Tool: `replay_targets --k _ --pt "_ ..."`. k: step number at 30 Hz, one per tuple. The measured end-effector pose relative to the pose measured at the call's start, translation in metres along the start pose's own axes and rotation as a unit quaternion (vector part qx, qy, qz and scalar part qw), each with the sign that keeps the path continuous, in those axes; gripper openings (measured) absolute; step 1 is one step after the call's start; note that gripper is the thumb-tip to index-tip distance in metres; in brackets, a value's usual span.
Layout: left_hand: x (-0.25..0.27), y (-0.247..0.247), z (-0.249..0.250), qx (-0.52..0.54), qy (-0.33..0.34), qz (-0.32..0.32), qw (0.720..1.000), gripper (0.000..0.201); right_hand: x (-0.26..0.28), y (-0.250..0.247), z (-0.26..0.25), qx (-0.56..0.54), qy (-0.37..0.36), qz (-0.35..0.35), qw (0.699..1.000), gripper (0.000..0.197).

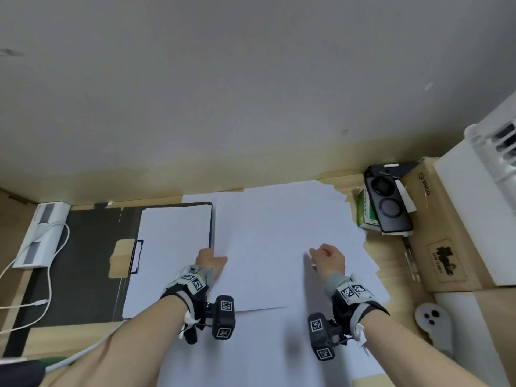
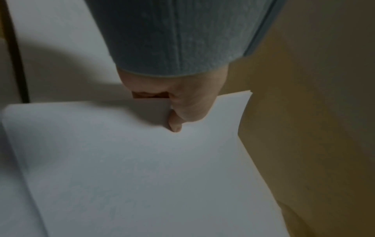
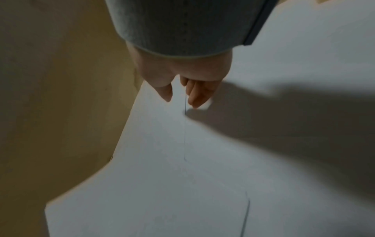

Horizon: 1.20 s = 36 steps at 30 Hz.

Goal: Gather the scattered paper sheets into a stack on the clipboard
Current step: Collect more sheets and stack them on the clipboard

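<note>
A black clipboard lies open at the left of the wooden desk, with its clip and one white sheet on it. Several white sheets overlap loosely across the middle and right of the desk. My left hand pinches the near edge of one loose sheet just right of the clipboard, thumb on top and fingers underneath. My right hand hovers over the pile; its fingertips touch the sheets at an edge, thumb apart, holding nothing.
A white power strip with a cable lies left of the clipboard. At the right stand a black phone on a green box, a cardboard box, a white block and a white controller. A wall closes off the desk's far side.
</note>
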<state>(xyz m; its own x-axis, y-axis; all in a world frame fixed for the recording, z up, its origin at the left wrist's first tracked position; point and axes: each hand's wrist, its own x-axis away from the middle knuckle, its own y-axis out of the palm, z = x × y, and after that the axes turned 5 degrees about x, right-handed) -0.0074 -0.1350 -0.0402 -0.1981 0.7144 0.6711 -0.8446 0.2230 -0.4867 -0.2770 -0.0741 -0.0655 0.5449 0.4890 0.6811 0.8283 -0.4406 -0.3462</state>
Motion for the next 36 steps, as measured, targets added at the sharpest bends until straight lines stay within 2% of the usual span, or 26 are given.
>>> replay_targets --k 2,3,7,8,11,13,14,17,19,22,24,28,29,30,31,32,33,36 --pt "-0.007 -0.006 -0.011 -0.02 -0.032 0.033 0.999 0.032 -0.007 0.003 0.003 0.0 0.005 0.063 0.998 0.038" --pt "-0.011 -0.008 -0.017 -0.031 -0.042 0.042 0.998 0.035 -0.009 0.006 0.003 0.012 0.005 0.07 0.997 0.04" --pt "-0.026 -0.012 -0.03 -0.059 -0.052 0.019 0.997 0.031 -0.012 0.02 -0.01 0.025 0.032 0.041 0.998 0.062" --pt "-0.029 -0.011 -0.032 -0.066 -0.049 0.015 0.996 0.028 -0.011 0.024 -0.014 0.035 0.046 0.024 0.998 0.063" --pt "-0.036 -0.007 -0.036 -0.067 -0.045 0.021 0.997 0.03 -0.014 0.038 -0.019 0.094 0.047 -0.029 0.994 0.034" --pt "-0.035 -0.008 -0.032 -0.07 -0.053 0.006 0.996 0.015 -0.012 0.045 -0.023 0.098 0.055 -0.04 0.993 0.029" --pt "-0.036 -0.008 -0.032 -0.081 -0.057 -0.003 0.995 0.011 -0.012 0.048 -0.025 0.093 0.058 -0.033 0.993 0.035" --pt "-0.038 -0.007 -0.034 -0.072 -0.061 0.011 0.995 0.028 -0.01 0.051 -0.034 0.077 0.071 0.045 0.993 0.064" --pt "-0.041 -0.004 -0.032 -0.062 -0.079 0.035 0.994 0.029 -0.012 0.047 -0.036 0.104 0.073 0.086 0.988 0.077" --pt "-0.04 -0.005 -0.028 -0.047 -0.09 0.012 0.995 0.021 -0.009 0.029 -0.031 0.199 0.069 0.126 0.969 0.08" --pt "-0.04 -0.007 -0.026 -0.043 -0.087 -0.002 0.995 0.018 -0.011 0.013 -0.024 0.224 0.077 0.142 0.961 0.079" --pt "-0.041 -0.007 -0.029 -0.07 -0.081 -0.017 0.994 0.031 -0.023 -0.002 -0.008 0.141 0.096 0.142 0.975 0.086" --pt "-0.04 -0.006 -0.029 -0.076 -0.078 -0.013 0.994 0.031 -0.022 -0.003 -0.007 0.113 0.085 0.122 0.982 0.078" --pt "-0.039 -0.006 -0.029 -0.077 -0.078 -0.007 0.994 0.029 -0.02 -0.001 -0.008 0.114 0.075 0.095 0.986 0.059" --pt "-0.04 -0.006 -0.029 -0.08 -0.076 -0.002 0.994 0.025 -0.018 0.001 -0.008 0.12 0.06 0.068 0.989 0.03" --pt "-0.041 -0.005 -0.029 -0.083 -0.075 0.002 0.994 0.018 -0.017 0.003 -0.008 0.13 0.053 0.044 0.989 0.018" --pt "-0.04 -0.005 -0.03 -0.085 -0.072 0.006 0.994 0.016 -0.015 0.008 -0.008 0.129 0.037 0.023 0.991 0.022" --pt "-0.04 -0.004 -0.031 -0.08 -0.072 0.015 0.994 0.032 -0.007 0.022 -0.008 0.099 0.023 -0.018 0.995 0.024"
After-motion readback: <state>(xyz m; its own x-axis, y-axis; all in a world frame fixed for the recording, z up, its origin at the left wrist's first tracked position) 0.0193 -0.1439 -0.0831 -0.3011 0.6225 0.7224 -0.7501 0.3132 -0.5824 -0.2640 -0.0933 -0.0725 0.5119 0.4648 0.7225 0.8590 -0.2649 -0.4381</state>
